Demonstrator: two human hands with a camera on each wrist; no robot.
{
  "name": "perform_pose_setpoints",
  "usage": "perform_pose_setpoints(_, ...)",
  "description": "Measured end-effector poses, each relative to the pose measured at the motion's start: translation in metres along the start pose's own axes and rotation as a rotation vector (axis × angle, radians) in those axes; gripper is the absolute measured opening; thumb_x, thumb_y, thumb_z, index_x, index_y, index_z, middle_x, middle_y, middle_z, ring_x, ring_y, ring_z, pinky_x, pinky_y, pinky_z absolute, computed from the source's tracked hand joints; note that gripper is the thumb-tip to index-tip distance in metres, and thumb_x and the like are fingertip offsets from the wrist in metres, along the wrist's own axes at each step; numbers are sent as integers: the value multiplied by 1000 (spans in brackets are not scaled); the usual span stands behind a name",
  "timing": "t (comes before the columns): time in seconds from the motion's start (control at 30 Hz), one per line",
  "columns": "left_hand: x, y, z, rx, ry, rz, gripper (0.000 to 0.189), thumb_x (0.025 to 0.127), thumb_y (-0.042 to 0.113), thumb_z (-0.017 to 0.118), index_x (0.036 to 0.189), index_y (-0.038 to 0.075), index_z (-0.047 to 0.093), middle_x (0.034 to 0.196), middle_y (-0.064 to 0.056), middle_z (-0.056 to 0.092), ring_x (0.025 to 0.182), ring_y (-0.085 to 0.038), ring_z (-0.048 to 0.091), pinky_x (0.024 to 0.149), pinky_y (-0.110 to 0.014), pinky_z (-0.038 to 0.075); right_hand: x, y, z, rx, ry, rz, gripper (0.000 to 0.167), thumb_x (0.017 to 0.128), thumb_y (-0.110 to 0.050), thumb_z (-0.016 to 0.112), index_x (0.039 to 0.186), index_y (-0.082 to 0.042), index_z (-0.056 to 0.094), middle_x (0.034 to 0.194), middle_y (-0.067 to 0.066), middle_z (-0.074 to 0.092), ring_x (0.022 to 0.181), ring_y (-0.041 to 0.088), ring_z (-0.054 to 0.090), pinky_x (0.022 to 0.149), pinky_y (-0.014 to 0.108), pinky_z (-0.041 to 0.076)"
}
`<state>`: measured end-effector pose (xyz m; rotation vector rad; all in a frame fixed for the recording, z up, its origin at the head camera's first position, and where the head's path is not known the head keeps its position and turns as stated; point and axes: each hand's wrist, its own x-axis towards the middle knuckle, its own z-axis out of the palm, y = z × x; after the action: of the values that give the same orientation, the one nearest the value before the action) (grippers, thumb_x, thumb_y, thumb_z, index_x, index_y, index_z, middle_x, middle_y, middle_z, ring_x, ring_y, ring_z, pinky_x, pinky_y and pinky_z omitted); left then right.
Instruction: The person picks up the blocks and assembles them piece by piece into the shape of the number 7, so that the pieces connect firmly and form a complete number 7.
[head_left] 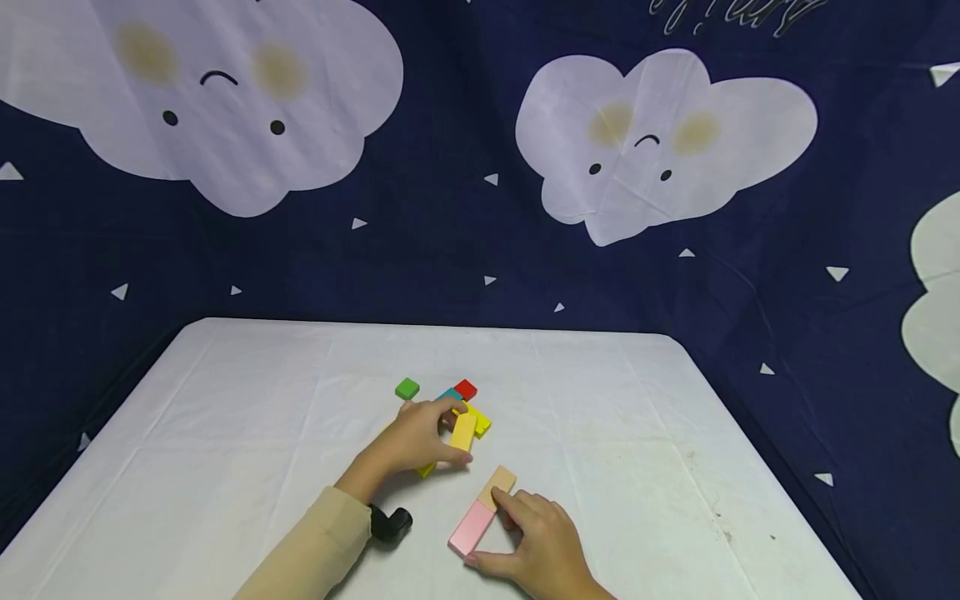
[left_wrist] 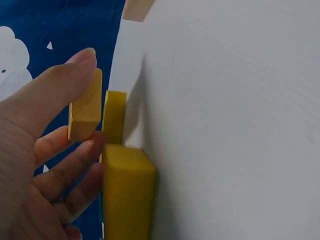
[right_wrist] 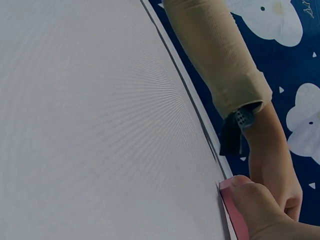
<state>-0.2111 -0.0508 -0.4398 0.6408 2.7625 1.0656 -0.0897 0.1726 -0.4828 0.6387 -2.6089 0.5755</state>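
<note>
My left hand [head_left: 411, 439] pinches a light yellow block [head_left: 462, 432] between thumb and fingers, over a group of coloured blocks. In the left wrist view this block [left_wrist: 86, 107] is tilted, with the thumb on one side and fingertips on the other. Nearer me, my right hand [head_left: 546, 542] holds a pink block [head_left: 472, 528], its thumb at the near end. A tan block [head_left: 497, 487] lies end to end with the pink one, and the index fingertip reaches its edge. The right wrist view shows the thumb on the pink block [right_wrist: 235, 210].
Behind the left hand are a green block [head_left: 407, 388], a red block [head_left: 465, 389], a blue block [head_left: 450, 394] and a yellow block [head_left: 482, 423]. Another yellow block [head_left: 426, 470] is partly hidden under that hand. A white cloth covers the table [head_left: 637, 467]; a dark blue curtain [head_left: 450, 250] hangs behind.
</note>
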Motion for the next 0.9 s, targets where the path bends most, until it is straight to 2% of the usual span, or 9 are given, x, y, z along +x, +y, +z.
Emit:
perform_pose_setpoints(0.17, 11, 9, 1, -59, -33, 28, 69, 71, 42, 88, 131, 22, 59, 110, 4, 69, 99, -15, 59, 95, -43, 33, -1, 2, 1, 3, 21, -21, 80, 64, -75, 75, 115, -13, 74, 75, -23, 47, 69, -8, 39, 63, 18, 38)
perform_pose_setpoints(0.43, 30, 27, 14, -99, -107, 12, 66, 73, 41, 88, 130, 23, 61, 114, 2, 69, 108, -18, 56, 100, -43, 42, 0, 3, 1, 4, 35, -45, 80, 65, -75, 74, 115, -13, 73, 75, -22, 46, 68, -9, 36, 63, 17, 37)
perform_pose_setpoints(0.57, 35, 32, 21, -56, -110, 45, 67, 73, 40, 88, 130, 21, 61, 115, 1, 69, 111, -20, 56, 102, -43, 38, 0, 3, 2, 4, 49, -63, 79, 65, -74, 75, 115, -13, 73, 74, -22, 46, 69, -10, 35, 62, 17, 36)
perform_pose_setpoints(0.9, 40, 32, 34, 47, -106, 103, 66, 69, 43, 89, 127, 26, 62, 112, 7, 68, 107, -13, 52, 91, -36, 31, 0, 5, 2, 3, 43, -56, 81, 64, -75, 75, 115, -13, 73, 74, -22, 45, 68, -10, 35, 63, 17, 36)
